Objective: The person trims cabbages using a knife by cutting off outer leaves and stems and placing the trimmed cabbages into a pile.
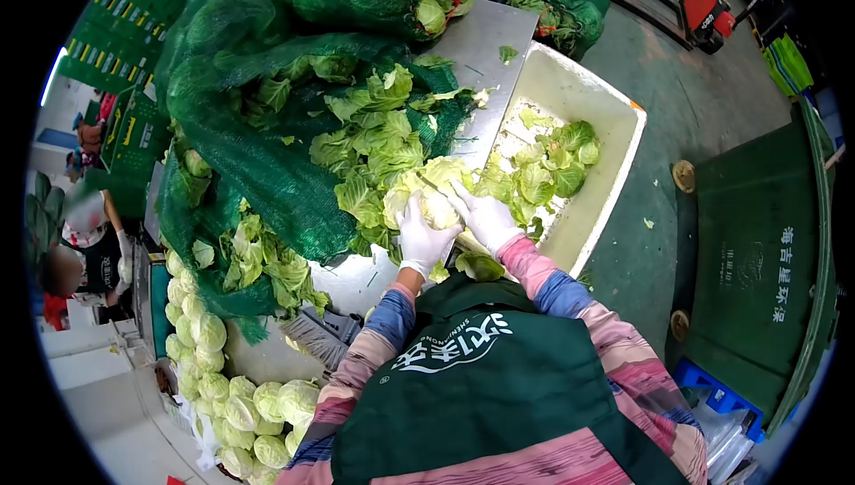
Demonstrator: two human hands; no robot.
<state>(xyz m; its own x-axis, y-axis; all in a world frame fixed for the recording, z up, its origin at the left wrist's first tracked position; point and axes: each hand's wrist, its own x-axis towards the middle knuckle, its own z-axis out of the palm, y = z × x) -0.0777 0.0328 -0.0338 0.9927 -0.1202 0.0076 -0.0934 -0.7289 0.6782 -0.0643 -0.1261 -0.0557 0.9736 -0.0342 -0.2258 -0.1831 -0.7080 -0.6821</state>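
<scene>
My left hand (426, 237), in a white glove, is closed on the near left side of a pale green cabbage (436, 197). On the right side of the same cabbage lies my right hand (487, 220), also gloved, with its fingers against the leaves. Loose cabbage leaves (378, 142) are heaped on the metal table (352, 282) beyond and to the left of it. A white bin (614, 142) with green leaves inside stands at the right of my hands.
Green net sacks (249, 164) of cabbages cover the far and left table. Trimmed cabbages (209, 332) are piled at lower left, near a brush (316, 335). A green waste container (757, 244) stands right, a pallet jack (706, 17) farther back. A co-worker (89, 244) is at far left.
</scene>
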